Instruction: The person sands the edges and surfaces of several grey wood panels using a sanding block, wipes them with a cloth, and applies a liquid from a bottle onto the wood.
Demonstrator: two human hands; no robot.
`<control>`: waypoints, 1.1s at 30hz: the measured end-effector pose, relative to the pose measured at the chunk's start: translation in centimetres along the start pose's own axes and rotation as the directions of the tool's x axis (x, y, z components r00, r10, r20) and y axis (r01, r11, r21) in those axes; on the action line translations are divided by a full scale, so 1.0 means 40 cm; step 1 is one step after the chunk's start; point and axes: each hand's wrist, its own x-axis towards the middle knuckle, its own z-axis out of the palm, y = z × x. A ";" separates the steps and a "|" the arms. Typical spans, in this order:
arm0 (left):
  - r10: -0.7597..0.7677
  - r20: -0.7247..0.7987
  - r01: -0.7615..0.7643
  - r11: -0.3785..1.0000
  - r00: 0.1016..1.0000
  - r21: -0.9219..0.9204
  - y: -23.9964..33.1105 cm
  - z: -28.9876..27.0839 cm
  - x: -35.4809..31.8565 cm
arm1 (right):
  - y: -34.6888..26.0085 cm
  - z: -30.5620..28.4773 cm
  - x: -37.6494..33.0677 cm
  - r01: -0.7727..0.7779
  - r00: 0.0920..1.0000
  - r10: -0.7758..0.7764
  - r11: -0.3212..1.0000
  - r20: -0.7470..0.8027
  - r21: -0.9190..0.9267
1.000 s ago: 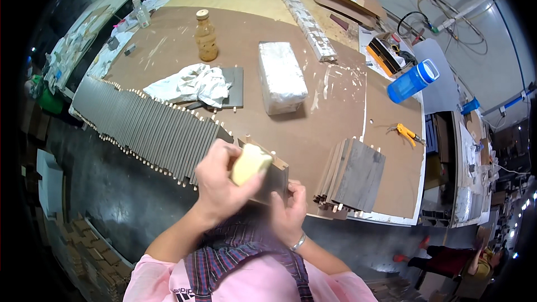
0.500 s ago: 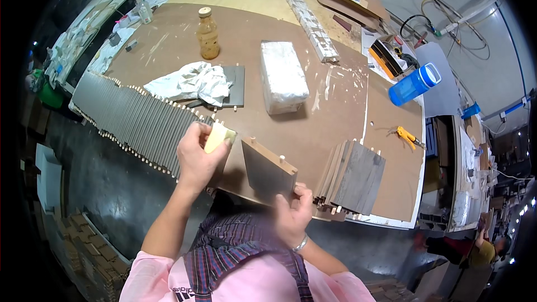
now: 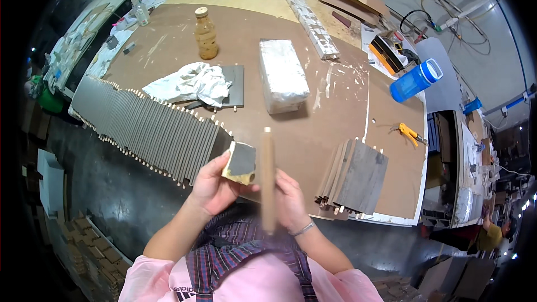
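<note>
My left hand (image 3: 215,188) is closed on a yellow foam sanding sponge (image 3: 242,160), its dark grey face turned up. In my right hand (image 3: 289,200) a thin wooden panel (image 3: 268,182) stands on edge, slightly blurred, with a pale dowel at its top end. The sponge is close to the panel's left side; I cannot tell whether they touch. To the left, a long row of grey panels with dowels (image 3: 151,126) stands packed side by side along the table edge. A smaller leaning stack of similar panels (image 3: 361,176) lies to the right.
On the brown table (image 3: 335,117) are a white wrapped block (image 3: 284,75), a crumpled white cloth (image 3: 193,84) over a grey panel (image 3: 238,89), and a glass bottle of brown liquid (image 3: 206,36). Farther right are a blue water bottle (image 3: 413,82) and a yellow-handled tool (image 3: 411,133).
My right hand has turned the panel from a slanted face view to edge-on. My left hand has moved right and down, bringing the sponge beside the panel with its grey face showing.
</note>
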 end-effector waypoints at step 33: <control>0.558 0.471 -0.459 -0.174 0.683 0.871 -0.004 0.123 -0.009 | 0.063 -0.062 -0.003 -0.125 0.984 0.093 0.967 0.149 0.220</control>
